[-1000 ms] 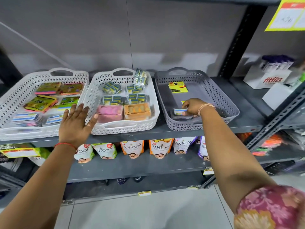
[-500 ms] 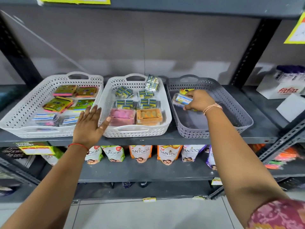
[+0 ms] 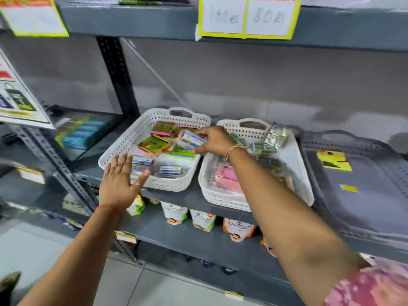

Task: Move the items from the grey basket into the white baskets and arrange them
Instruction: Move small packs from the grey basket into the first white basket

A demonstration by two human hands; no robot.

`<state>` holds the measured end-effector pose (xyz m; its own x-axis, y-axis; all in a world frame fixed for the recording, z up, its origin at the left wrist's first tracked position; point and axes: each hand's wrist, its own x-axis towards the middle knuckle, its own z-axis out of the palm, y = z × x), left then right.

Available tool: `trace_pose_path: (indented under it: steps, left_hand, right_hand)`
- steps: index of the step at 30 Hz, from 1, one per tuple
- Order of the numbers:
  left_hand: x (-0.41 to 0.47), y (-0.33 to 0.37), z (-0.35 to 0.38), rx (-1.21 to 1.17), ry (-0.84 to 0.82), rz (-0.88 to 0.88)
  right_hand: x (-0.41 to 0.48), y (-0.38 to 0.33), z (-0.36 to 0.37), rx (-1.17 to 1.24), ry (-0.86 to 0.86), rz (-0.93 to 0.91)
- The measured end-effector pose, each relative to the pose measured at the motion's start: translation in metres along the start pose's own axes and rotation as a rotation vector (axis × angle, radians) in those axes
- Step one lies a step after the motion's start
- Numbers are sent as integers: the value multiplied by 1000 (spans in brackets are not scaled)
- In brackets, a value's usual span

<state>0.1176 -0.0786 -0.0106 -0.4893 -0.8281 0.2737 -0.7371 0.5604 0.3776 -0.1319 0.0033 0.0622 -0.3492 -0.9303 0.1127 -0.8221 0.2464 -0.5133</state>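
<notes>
Packet over the left white basket (image 3: 123, 149).
I see my right hand (image 3: 215, 140) pinching a small packet (image 3: 192, 139); left hand (image 3: 120, 182) spread flat (holding nothing) at its near rim.

Clear-wrapped blue packet (image 3: 192, 139) above left white basket (image 3: 123, 149), grey basket (image 3: 364, 208) far right

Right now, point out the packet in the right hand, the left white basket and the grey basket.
packet (image 3: 192, 139): head view, on its printed face.
left white basket (image 3: 123, 144): head view, on its left perforated wall.
grey basket (image 3: 344, 141): head view, on its back rim.
</notes>
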Motion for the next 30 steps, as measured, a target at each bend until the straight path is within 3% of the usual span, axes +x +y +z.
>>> trace_pose_path:
  steps: [7,15,20,25,27,30]
  left_hand:
    - [2,-3,11,-23,39,-8]
    - [2,-4,12,-42,42,8]
    - [2,22,9,-64,88,27]
    - [5,102,23,-79,59,258]
    - [0,130,37,-77,-16,326]
    - [-9,152,57,-53,-131,360]
  right_hand:
    - [26,-24,67,-200,-267,-47]
    - [25,-19,75,-241,-267,-60]
    - [9,5,41,-45,71,-99]
    - [-21,86,-26,-115,380,18]
    - [-39,127,-50,-154,430,115]
    - [-72,196,-74,-297,348,328]
